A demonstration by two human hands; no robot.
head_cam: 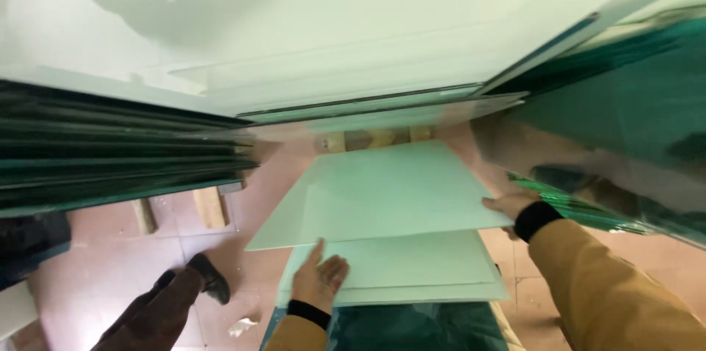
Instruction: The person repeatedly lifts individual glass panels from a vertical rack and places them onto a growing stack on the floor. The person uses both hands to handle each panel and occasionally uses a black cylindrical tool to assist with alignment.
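Head camera looks down on a pile of pale green glass sheets (390, 248). On the lower sheets lies the left hand (318, 281), palm down, its fingers (334, 269) spread and flat, gripping nothing. At the right edge of the top sheet (382, 193) is the right hand (510, 205); its fingers touch this edge, but how they close is not clear. Dark stacked glass panes (110, 152) stand at the left, and a shoe (209, 277) rests on the tiled floor (110, 255).
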